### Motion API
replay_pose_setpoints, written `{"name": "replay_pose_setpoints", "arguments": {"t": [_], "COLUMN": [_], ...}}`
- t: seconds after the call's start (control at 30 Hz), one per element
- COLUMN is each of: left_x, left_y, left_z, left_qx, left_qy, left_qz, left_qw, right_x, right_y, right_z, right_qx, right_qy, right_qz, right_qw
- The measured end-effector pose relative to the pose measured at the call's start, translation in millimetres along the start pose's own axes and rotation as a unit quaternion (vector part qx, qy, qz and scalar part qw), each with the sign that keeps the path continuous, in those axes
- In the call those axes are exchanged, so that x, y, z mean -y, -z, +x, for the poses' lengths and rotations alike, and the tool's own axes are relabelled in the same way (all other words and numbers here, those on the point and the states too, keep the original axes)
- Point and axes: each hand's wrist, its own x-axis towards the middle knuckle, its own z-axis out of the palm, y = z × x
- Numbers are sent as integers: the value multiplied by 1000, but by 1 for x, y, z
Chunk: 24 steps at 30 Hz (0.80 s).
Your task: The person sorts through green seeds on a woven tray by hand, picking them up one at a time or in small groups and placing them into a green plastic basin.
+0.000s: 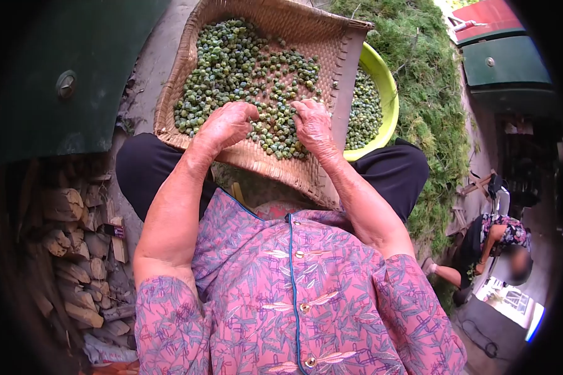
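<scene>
A woven winnowing basket rests tilted across the lap, holding many small round green fruits, heaped toward its left side. My left hand is over the near part of the basket, fingers curled in with the tips close to the fruits. To its right, my right hand also has bent, drawn-together fingers at the edge of the pile. What either hand pinches, if anything, is too small to make out. Under the basket's right edge stands a yellow-green basin with more of the same fruits.
Cut green branches lie in a heap along the right. Split firewood is stacked at lower left, below a dark green panel. Another person sits bent forward at far right, near a wooden frame.
</scene>
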Motion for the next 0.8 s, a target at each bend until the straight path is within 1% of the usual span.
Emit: {"name": "replay_pose_setpoints", "arguments": {"t": [0.07, 0.13, 0.17, 0.2, 0.27, 0.3, 0.37, 0.4, 0.47, 0.5, 0.53, 0.6, 0.67, 0.7, 0.73, 0.8], "left_x": [-4, -6, -1, -1, -2, -4, -11, -13, -14, -13, -11, -8, -6, -6, -7, -10], "left_y": [3, 5, 2, 1, 2, 4, 8, 10, 12, 11, 10, 8, 8, 7, 8, 11], "left_z": [0, 1, 2, 3, 3, 3, 4, 5, 5, 5, 4, 4, 4, 5, 5, 6], "left_qx": [14, 17, 2, 1, 0, 0, 20, 20, 25, 24, 24, 17, 15, 13, 14, 24], "left_qy": [9, 11, -7, -7, -1, -1, 38, 36, 48, 53, 53, 39, 38, 35, 35, 49], "left_qz": [0, 0, 9, 7, 12, 12, 32, 30, 36, 30, 30, 30, 33, 36, 35, 37], "left_qw": [1000, 1000, 1000, 1000, 1000, 1000, 999, 999, 998, 998, 998, 999, 999, 999, 999, 998], "right_x": [4, 13, 19, 24, 37, 39, 38, 34, 21, 12, 5, -16, -40, -50, -61, -69], "right_y": [-8, -11, -9, -5, 8, 13, 21, 21, 15, 12, 11, 7, 2, 0, -4, 1], "right_z": [-1, -11, -18, -22, -30, -32, -35, -34, -31, -25, -21, -10, 0, 3, 6, 8], "right_qx": [-3, 8, 30, 46, 80, 81, 109, 109, 27, -20, -57, -103, -141, -142, -149, -131], "right_qy": [10, 54, 56, 65, 73, 73, 81, 80, 38, 39, -1, -48, -63, -77, -96, -132], "right_qz": [-22, -51, -66, -27, 9, 9, 90, 88, 164, 163, 165, 145, 72, 19, 12, 49], "right_qw": [1000, 997, 996, 996, 994, 994, 987, 987, 985, 986, 985, 983, 985, 987, 984, 981]}}
